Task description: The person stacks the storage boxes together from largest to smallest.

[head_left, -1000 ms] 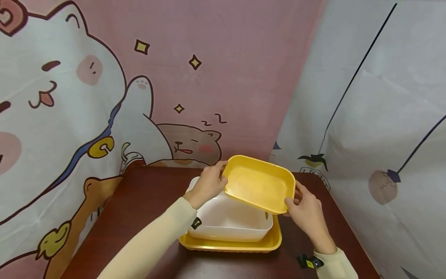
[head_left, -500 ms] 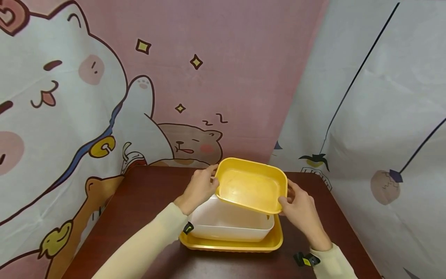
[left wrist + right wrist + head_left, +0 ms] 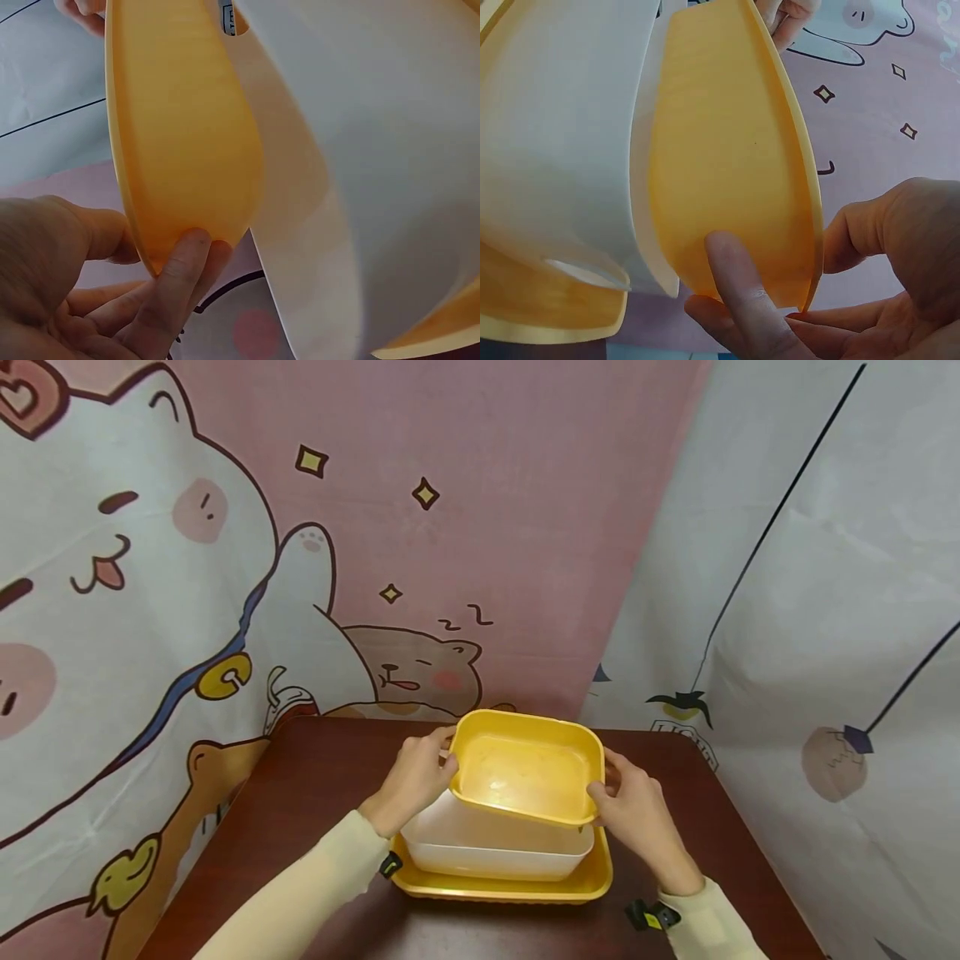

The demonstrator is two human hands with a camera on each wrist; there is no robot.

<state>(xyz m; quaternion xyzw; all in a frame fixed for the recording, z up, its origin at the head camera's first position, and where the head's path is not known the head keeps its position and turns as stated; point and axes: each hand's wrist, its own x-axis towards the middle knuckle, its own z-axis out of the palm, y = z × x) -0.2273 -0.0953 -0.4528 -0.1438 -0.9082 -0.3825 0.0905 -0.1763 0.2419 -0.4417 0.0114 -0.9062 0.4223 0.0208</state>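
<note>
A shallow yellow tray (image 3: 525,768), its hollow side facing the head camera, is held tilted by both hands. At its left end my left hand (image 3: 408,781) grips the rim, thumb on the near side. My right hand (image 3: 637,810) does the same at the opposite end. Fingers (image 3: 184,262) press the tray's underside in the left wrist view. Just beneath, a white plastic bin (image 3: 495,860) with cut-out handle holes stands inside a larger yellow tray (image 3: 502,893). The held tray hides the bin's far part and much of its opening.
The larger tray rests on a dark red-brown table (image 3: 337,760). A pink and white cloth (image 3: 525,527) printed with cartoon animals hangs behind it, and pale cloth (image 3: 810,610) hangs along the right side.
Both hands have carried the small yellow tray left and a little down over the white bin, and it has turned more level. The bin and large tray stay put.
</note>
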